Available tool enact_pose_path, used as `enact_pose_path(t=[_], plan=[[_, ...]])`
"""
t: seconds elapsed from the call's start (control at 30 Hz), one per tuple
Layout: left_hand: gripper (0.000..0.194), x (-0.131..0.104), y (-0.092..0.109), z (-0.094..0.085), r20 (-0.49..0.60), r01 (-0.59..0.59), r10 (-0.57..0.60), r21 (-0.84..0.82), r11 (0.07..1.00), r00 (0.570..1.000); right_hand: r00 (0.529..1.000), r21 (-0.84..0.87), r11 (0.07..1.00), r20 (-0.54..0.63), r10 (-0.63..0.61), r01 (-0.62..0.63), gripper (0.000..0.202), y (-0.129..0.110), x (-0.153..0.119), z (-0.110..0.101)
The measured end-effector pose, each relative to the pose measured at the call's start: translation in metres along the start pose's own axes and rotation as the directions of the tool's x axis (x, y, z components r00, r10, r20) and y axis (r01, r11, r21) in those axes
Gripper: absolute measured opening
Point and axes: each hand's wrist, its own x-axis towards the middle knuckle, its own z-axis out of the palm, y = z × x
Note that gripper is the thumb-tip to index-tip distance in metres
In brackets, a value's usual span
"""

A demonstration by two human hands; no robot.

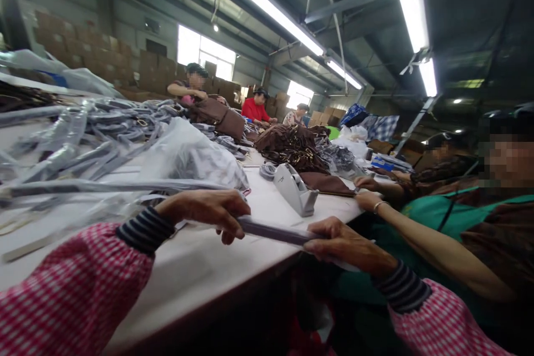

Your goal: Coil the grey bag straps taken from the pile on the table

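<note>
A flat grey strap (275, 231), apparently wrapped in clear plastic, stretches between my two hands above the table's front edge. My left hand (208, 212) pinches its left end between thumb and fingers. At the other end my right hand (348, 246) is closed around it, with a bit of pale wrapping showing below the fingers. Just beyond the strap stands a light grey tape dispenser (295, 192). Behind my left hand lies a long plastic-covered strap (112, 184) across the table, beside a clear plastic sheet (189, 150).
The white table (196, 272) bears a heap of wrapped grey straps (125, 122) at left and a pile of brown bags (287, 147) farther back. Close on my right, a co-worker in a green apron (434, 214) handles a brown bag (325, 182). Other people work across the table.
</note>
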Motion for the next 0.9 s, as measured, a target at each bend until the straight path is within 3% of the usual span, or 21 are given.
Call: enact_pose_path(t=[0.13,0.3,0.5,0.9], plan=[[0.016,-0.001,0.005,0.003,0.033,-0.078,0.083,-0.129,0.989,0.996,1.000,-0.019,0.999,0.014,0.027,-0.027,0.041,-0.010,-0.006,-0.008],[0.033,-0.002,0.003,0.000,0.072,-0.128,0.144,-0.192,0.973,0.987,0.994,-0.010,0.996,0.058,0.088,-0.087,0.043,-0.012,-0.013,-0.016],[0.039,0.005,-0.008,-0.004,-0.021,-0.177,0.177,-0.025,0.984,0.984,0.982,0.092,0.987,0.152,0.114,-0.129,0.039,0.007,-0.020,-0.025],[0.045,0.008,-0.016,-0.005,-0.097,-0.091,0.100,0.094,0.991,0.990,0.989,0.183,0.972,0.021,0.144,-0.145,0.032,0.015,-0.017,-0.019]])
